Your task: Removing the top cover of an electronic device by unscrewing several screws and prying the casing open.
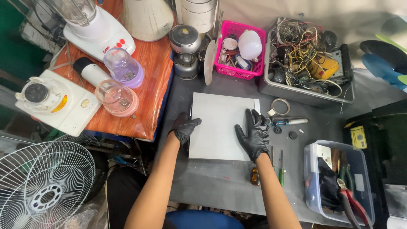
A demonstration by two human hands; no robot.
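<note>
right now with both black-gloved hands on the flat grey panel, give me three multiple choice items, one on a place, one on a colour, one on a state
1. Where does the pink plastic basket stand?
A. beyond the flat grey panel, left of the grey tray of tangled wires
B. inside the clear plastic tub
C. on the orange wooden table

2. What colour is the handle of the small screwdriver beside the right forearm?
A. red
B. green
C. blue

3. How does the right hand rest?
A. clenched around a tool
B. lifted clear of the panel
C. flat, fingers spread, on the panel's right edge

Answers: 1 A, the basket sits on the dark bench between the panel's far edge and the wire tray. 2 B, the handle is plainly green. 3 C, the gloved palm lies open on the panel, while the left hand grips its left edge.
</note>
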